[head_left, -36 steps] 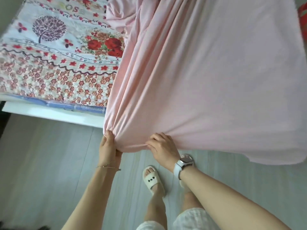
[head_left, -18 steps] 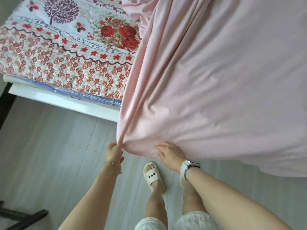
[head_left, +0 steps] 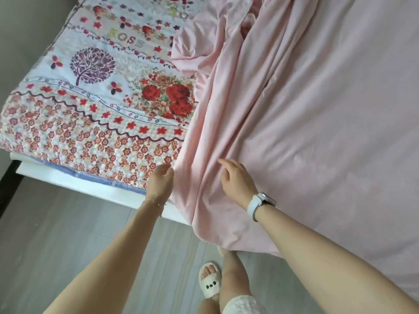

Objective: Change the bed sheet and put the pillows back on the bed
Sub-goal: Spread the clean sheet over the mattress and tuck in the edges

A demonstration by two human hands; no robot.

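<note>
Both hands have let go of the pink sheet (head_left: 306, 114) since a second ago, when they pinched its gathered edge out over the floor (head_left: 56, 234). The left hand (head_left: 159, 182) now has a wide, loose grip holding nothing, fingertips just beside the sheet's left fold. The right hand (head_left: 237, 180), also slack, rests on the cloth, which lies beyond and right of both hands, draped over the bed edge; the floral quilt (head_left: 90, 98) lies left of them
</note>
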